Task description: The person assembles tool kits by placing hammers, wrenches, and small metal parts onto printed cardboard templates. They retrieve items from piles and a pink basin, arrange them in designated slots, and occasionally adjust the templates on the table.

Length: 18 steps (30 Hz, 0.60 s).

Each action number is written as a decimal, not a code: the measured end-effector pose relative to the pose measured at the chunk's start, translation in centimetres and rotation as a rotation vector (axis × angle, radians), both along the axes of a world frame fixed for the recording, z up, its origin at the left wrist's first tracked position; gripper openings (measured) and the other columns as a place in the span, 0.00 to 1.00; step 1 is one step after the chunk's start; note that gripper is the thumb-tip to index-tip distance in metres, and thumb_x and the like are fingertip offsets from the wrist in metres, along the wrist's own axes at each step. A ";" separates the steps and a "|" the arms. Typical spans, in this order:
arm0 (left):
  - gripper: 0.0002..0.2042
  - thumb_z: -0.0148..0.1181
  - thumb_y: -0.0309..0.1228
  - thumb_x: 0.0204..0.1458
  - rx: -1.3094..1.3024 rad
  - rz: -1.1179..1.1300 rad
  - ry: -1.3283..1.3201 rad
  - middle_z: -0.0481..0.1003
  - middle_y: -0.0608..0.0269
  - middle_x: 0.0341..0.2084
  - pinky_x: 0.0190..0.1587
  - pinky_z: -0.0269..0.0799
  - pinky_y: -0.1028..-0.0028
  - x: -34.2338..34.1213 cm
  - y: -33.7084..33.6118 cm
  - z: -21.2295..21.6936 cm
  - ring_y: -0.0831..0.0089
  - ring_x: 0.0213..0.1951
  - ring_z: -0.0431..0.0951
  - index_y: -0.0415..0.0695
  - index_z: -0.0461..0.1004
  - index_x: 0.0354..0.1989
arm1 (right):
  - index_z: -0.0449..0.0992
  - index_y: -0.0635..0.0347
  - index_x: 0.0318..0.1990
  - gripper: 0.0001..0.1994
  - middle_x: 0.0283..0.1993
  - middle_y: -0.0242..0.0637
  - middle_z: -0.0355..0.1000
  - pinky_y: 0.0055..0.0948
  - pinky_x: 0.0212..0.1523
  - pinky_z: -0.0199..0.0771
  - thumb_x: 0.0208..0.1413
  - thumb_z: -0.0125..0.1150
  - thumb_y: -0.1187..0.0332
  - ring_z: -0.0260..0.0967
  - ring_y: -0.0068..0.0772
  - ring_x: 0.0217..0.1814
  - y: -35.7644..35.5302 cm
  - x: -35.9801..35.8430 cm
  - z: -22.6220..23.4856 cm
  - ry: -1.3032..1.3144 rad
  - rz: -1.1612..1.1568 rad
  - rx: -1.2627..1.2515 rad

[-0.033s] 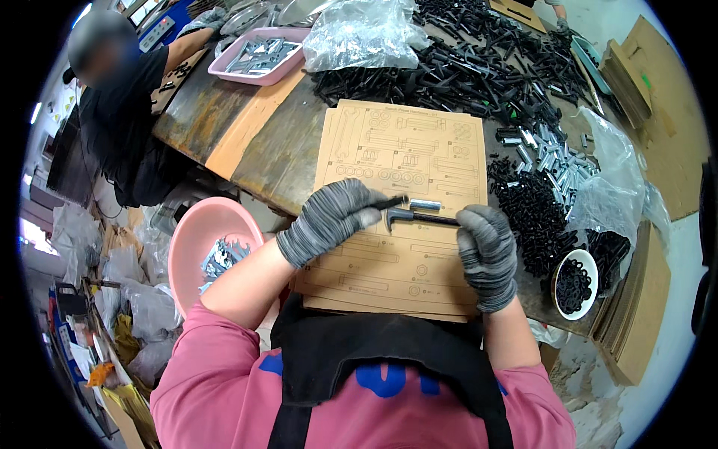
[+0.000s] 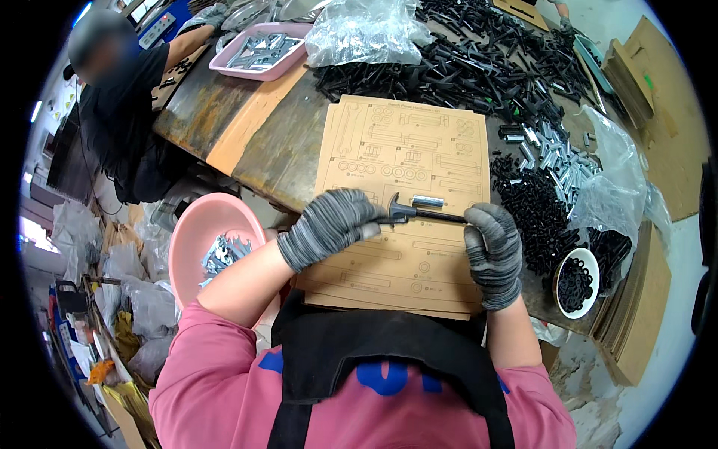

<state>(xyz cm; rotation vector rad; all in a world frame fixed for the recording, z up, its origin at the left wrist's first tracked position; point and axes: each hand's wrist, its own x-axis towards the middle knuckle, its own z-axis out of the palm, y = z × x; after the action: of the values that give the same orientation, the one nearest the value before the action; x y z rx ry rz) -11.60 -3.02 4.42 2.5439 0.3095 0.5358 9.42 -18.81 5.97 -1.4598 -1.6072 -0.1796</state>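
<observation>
Both of my hands wear grey striped gloves. My right hand (image 2: 493,254) pinches the end of a black rod with a curved, hook-shaped head (image 2: 440,216), held lengthwise across a stack of printed cardboard sheets (image 2: 441,295). My left hand (image 2: 331,228) is closed on a short dark piece (image 2: 394,220), whose tip meets the rod just under its head; the fingers hide most of this piece. Just beyond the rod, a silver metal sleeve (image 2: 427,200) lies on the top sheet, which carries line drawings of fasteners.
Black metal parts (image 2: 449,71) heap along the far table under a plastic bag (image 2: 363,34). To the right are silver sleeves (image 2: 550,157), small black pieces (image 2: 527,198) and a bowl (image 2: 594,258) of black rings. A pink basin (image 2: 179,262) and pink tray (image 2: 258,73) stand left, near a co-worker (image 2: 123,120).
The dark piece in my left hand has come down from above the rod to its near side, against the head. The rod's head has turned and points farther away from me.
</observation>
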 end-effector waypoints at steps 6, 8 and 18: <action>0.12 0.59 0.36 0.36 0.342 -0.047 0.221 0.69 0.65 0.21 0.30 0.66 0.68 -1.4 -2.6 -3.9 0.66 0.27 0.71 0.49 0.72 0.31 | 0.71 0.59 0.35 0.12 0.34 0.42 0.69 0.31 0.37 0.69 0.38 0.57 0.79 0.68 0.41 0.36 -0.5 0.3 -1.0 0.049 -0.001 -0.037; 0.11 0.59 0.37 0.36 0.366 -0.032 0.221 0.69 0.66 0.21 0.29 0.66 0.69 -1.4 -2.7 -3.9 0.67 0.26 0.71 0.50 0.72 0.30 | 0.71 0.59 0.35 0.12 0.34 0.42 0.69 0.31 0.37 0.69 0.39 0.57 0.79 0.68 0.41 0.36 -0.5 0.4 -1.2 0.041 -0.009 -0.046; 0.21 0.56 0.41 0.40 0.225 0.166 0.133 0.69 0.53 0.37 0.44 0.63 0.63 -1.1 -1.5 0.3 0.56 0.41 0.68 0.43 0.69 0.42 | 0.71 0.56 0.35 0.10 0.34 0.40 0.69 0.32 0.35 0.69 0.42 0.56 0.74 0.68 0.41 0.34 -4.6 5.3 -1.4 -0.021 -0.211 -0.209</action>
<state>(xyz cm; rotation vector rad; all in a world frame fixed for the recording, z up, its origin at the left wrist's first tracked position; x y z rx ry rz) -12.73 -4.48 4.71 2.7951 0.5401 0.4866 14.75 -23.39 4.53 -1.7944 -1.5226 -0.1508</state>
